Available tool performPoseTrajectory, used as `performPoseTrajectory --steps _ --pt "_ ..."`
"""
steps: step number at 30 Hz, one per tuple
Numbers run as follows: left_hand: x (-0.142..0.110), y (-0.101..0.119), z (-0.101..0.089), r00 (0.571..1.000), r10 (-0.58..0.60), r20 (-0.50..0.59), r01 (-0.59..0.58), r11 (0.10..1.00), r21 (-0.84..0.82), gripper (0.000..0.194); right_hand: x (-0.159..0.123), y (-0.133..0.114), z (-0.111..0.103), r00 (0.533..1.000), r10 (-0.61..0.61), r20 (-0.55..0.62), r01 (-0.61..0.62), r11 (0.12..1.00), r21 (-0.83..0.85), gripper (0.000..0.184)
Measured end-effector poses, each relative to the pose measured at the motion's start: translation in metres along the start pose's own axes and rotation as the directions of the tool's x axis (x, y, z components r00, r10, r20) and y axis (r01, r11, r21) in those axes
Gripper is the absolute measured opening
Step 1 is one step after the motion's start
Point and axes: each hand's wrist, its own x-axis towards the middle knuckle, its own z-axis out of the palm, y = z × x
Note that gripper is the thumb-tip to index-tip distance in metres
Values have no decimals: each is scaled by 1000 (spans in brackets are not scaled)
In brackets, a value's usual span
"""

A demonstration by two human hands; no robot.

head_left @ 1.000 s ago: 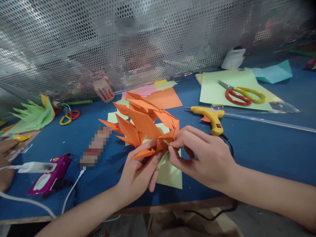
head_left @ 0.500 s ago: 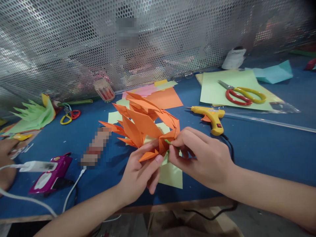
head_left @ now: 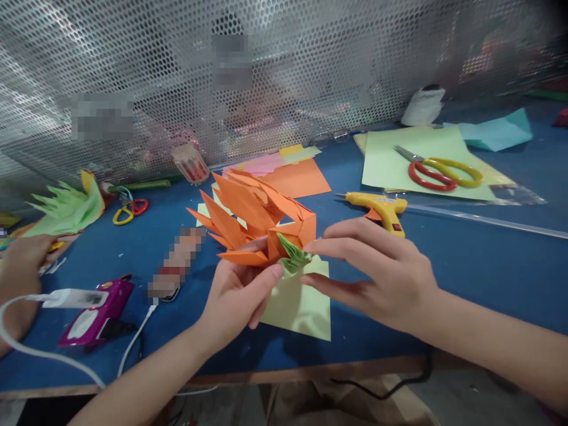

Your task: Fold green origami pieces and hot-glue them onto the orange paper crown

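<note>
My left hand [head_left: 242,290] is closed on an orange folded-paper model [head_left: 252,216], a ring of pointed pieces, with the thumb at its near side. A small green pleated paper piece [head_left: 293,254] sits against the model's near edge, its pointed tip upward. To the right, my right hand [head_left: 377,269] has its fingers spread, the fingertips close to the green piece; whether one of them still touches it I cannot tell. Beneath the model lies a pale green paper sheet [head_left: 306,307].
A yellow glue gun [head_left: 377,204] lies behind my right hand. Red-and-yellow scissors [head_left: 439,171] rest on light green paper [head_left: 381,165]. At left are a purple power strip [head_left: 95,310], a white cable [head_left: 57,358] and another person's hand [head_left: 22,278]. A perforated metal screen [head_left: 284,77] stands behind.
My right hand's fingers have come apart from their pinch on the green piece, which now shows more fully. The orange model has turned and shifted slightly left in my left hand.
</note>
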Motion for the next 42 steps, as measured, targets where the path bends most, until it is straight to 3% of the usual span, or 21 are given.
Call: performPoseTrajectory --steps 8,14,18,31,39,42 --pt "-2 -6 -4 998 -60 -30 62 997 48 45 -5 5 1 987 -158 32 159 987 -15 14" --pt "-1 -3 0 999 -35 15 34 997 68 19 -9 5 -3 946 -316 69 317 948 4 19" --pt "-1 -2 1 999 -48 3 48 995 89 17 -11 5 -3 929 -360 81 361 933 15 24" --pt "-6 -2 4 998 -61 -25 65 981 184 16 -14 -1 -4 939 -345 4 344 937 56 19" --pt "-7 1 5 998 -53 -16 55 971 234 17 -18 -1 -6 926 -377 27 376 926 33 19" --pt "-8 3 6 1000 4 -20 1 966 259 19 -23 2 -5 952 -290 102 296 954 -45 18"
